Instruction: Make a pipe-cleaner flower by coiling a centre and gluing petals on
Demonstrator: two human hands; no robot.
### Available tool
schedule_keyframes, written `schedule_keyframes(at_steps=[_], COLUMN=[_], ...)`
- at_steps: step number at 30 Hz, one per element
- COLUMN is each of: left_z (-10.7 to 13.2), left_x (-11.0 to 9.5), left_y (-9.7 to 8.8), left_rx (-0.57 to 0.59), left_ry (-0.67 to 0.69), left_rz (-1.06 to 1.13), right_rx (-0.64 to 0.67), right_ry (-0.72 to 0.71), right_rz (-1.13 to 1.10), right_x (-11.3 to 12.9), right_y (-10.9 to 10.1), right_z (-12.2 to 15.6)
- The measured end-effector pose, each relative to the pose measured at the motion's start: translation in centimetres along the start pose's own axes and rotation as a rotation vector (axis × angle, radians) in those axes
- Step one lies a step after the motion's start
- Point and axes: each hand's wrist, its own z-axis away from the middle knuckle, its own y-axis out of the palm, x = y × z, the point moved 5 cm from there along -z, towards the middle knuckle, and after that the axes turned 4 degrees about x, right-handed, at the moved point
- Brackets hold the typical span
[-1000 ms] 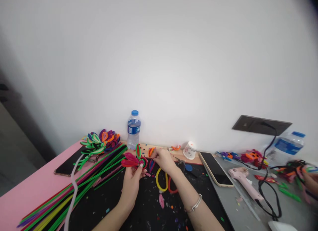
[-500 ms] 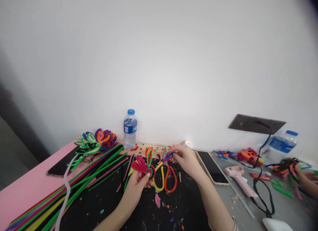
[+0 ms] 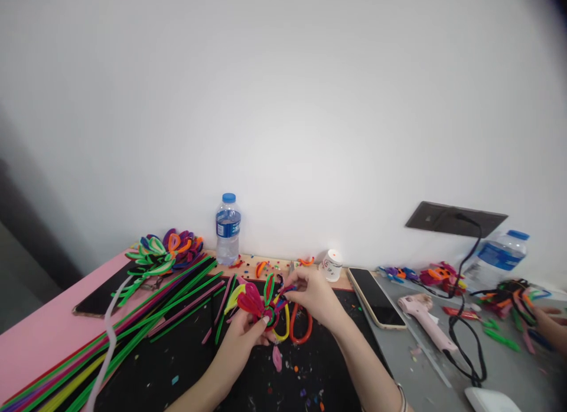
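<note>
My left hand (image 3: 241,341) is closed on a pipe-cleaner flower (image 3: 257,298) with magenta, green and yellow petal loops, held above the black mat (image 3: 186,365). My right hand (image 3: 312,294) pinches a small purple and blue petal loop (image 3: 286,289) right against the flower's centre. Under my hands lie a yellow loop (image 3: 284,329) and an orange-red loop (image 3: 302,328) on the mat.
Long pipe cleaners (image 3: 133,329) fan out at left beside finished flowers (image 3: 166,249) and a dark phone (image 3: 100,294). A water bottle (image 3: 227,227), paper cup (image 3: 331,265), second phone (image 3: 374,289), pink glue gun (image 3: 423,320) and cable (image 3: 460,329) stand around. Another person's hand (image 3: 549,326) works at right.
My right hand has picked the small purple-blue petal from the back of the mat and brought it left to the flower. The left hand holds the flower a little more to the right.
</note>
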Motion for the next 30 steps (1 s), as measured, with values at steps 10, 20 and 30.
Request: schedule_keyframes(at_steps=[10,20,30], left_z=[0.1,0.3,0.2], left_x=[-0.4,-0.5,-0.3], left_y=[0.3,0.2,0.1], left_rx=[-0.005,-0.022,-0.029], left_ry=[-0.022,-0.027,-0.017], left_rz=[0.007,0.009,-0.010], right_rx=[-0.089,-0.097,-0.117], right_ry=[-0.039,-0.037,-0.076], right_rz=[0.030,0.101,0.189], right_x=[-0.1,-1.6,-0.9], right_y=[0.4,0.7,0.9], right_z=[-0.2,-0.5,-0.2])
